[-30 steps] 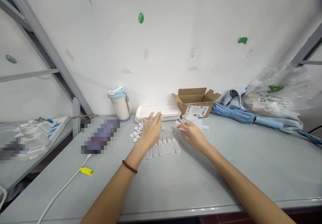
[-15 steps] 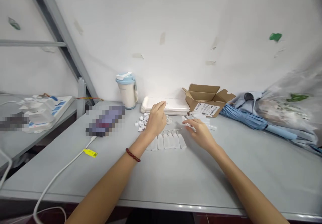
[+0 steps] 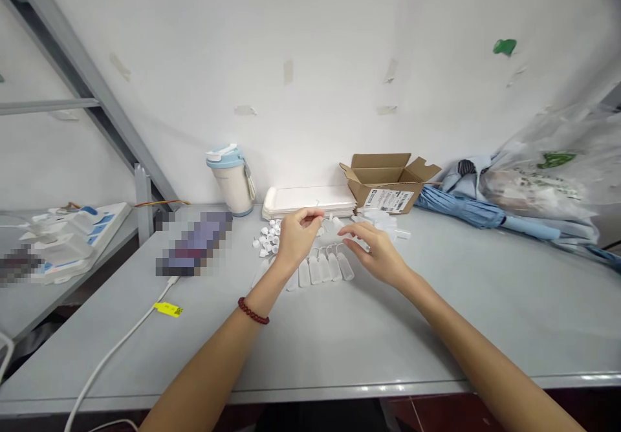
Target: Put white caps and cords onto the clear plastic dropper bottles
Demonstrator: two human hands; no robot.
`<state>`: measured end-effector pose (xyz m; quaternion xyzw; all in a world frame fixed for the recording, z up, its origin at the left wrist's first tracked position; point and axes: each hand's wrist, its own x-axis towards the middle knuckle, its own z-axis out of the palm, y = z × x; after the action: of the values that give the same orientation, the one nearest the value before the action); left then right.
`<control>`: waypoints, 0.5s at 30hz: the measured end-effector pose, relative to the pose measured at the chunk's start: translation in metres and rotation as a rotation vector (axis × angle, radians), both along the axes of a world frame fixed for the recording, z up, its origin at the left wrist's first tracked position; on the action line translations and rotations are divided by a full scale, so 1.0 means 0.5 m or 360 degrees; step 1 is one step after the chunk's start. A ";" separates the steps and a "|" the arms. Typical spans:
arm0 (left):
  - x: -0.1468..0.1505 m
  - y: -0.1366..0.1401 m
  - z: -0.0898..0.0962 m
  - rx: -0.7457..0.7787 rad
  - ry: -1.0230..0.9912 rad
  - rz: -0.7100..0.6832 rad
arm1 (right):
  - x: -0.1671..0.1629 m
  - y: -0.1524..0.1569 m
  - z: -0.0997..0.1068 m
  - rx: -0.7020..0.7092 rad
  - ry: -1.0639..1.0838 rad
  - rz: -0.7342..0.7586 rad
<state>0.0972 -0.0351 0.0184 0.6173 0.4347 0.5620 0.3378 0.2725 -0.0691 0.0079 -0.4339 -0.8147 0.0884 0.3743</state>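
Note:
My left hand (image 3: 297, 237), with a dark red bead bracelet on the wrist, has its thumb and index finger pinched together. A thin, pale stem-like piece rises at those fingertips; its kind is too small to tell. My right hand (image 3: 376, 251) has its thumb and fingers around the end of a small translucent plastic bottle (image 3: 334, 226), whose narrow neck points at my left fingertips. Below the hands lies a row of several similar bottles (image 3: 323, 269), with thin curved stems at their tops. Loose small white caps (image 3: 264, 244) lie left of my left hand.
Behind the hands sit a stack of white trays (image 3: 310, 199) and an open cardboard box (image 3: 383, 186). More clear plastic pieces (image 3: 383, 220) lie before the box. A cup (image 3: 231, 183) and a cabled, pixelated device (image 3: 196, 244) are left; a folded blue umbrella (image 3: 460, 211) is right.
My right hand has moved left with the bottle, bringing it close to my left fingertips. My left hand's fingers have come up into a pinch with a thin piece. The camera view has shifted slightly.

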 end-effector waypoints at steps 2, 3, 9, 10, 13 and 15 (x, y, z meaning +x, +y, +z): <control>0.003 -0.004 0.003 -0.0056 -0.0039 -0.0024 | 0.000 -0.001 0.001 0.0009 -0.0001 0.0010; 0.004 -0.006 0.004 -0.0073 -0.0051 -0.0039 | 0.000 -0.002 0.002 0.0012 -0.0003 0.0015; 0.006 -0.007 0.008 -0.0213 -0.0187 -0.0190 | -0.001 -0.008 0.011 -0.0035 -0.0013 0.0041; 0.006 -0.007 0.009 -0.0252 -0.0232 -0.0223 | -0.002 -0.009 0.012 -0.0040 -0.0015 0.0048; 0.007 -0.007 0.009 -0.0334 -0.0326 -0.0300 | -0.003 -0.011 0.014 -0.0058 -0.0013 0.0077; 0.008 -0.008 0.009 -0.0353 -0.0370 -0.0297 | -0.003 -0.011 0.016 -0.0068 -0.0004 0.0083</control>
<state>0.1010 -0.0388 0.0232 0.5447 0.3930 0.5445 0.5025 0.2713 -0.0747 0.0156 -0.4207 -0.8241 0.1149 0.3614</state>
